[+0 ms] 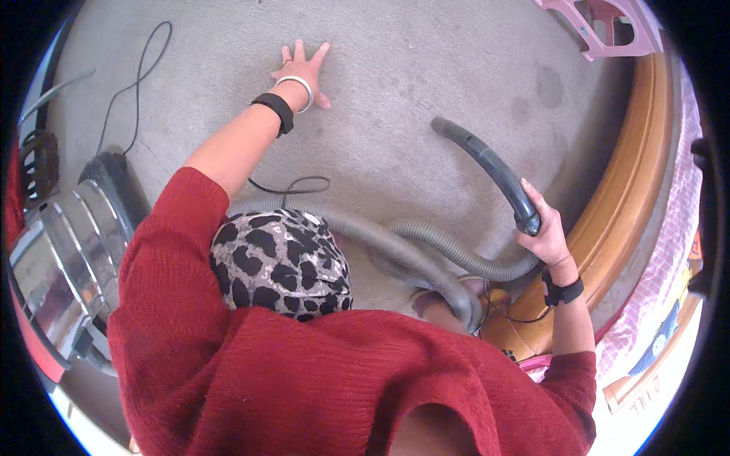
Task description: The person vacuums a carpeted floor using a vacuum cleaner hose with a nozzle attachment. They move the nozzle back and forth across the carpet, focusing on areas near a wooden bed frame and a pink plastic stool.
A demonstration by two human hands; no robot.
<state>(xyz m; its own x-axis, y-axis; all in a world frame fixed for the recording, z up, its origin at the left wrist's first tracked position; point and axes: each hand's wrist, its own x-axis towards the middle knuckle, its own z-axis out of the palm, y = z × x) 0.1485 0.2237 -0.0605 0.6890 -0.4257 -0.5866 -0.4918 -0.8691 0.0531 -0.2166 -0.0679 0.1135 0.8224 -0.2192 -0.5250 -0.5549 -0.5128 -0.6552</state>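
A curved black plastic vacuum wand [490,163] lies right of centre, slanting up and to the left over a grey short-pile carpet [395,83]; whether its far end touches the pile, I cannot tell. The person's right hand [544,232] is closed around its near end, thumb and fingers wrapped about it, with a black strap [563,289] on the wrist. The left hand [300,72] is well apart from the wand, fingers spread wide and grasping nothing, stretched out above or against the carpet (contact is unclear from overhead). A pale metallic bangle [307,90] and a broad black band [278,112] circle that wrist.

From beside the right hand a ribbed grey flexible hose [498,269] curves across the floor, passing behind a knee covered in black-and-grey leopard-print cloth [281,262]. At far left stands a shiny silver-and-black appliance [72,251], its inside out of sight. A thin black cord [139,76] loops on the carpet beyond it. Along the right runs a curved orange-brown wooden edge [635,159] beside pink checked fabric [669,258], with a pink plastic stool [604,30] near its upper end.
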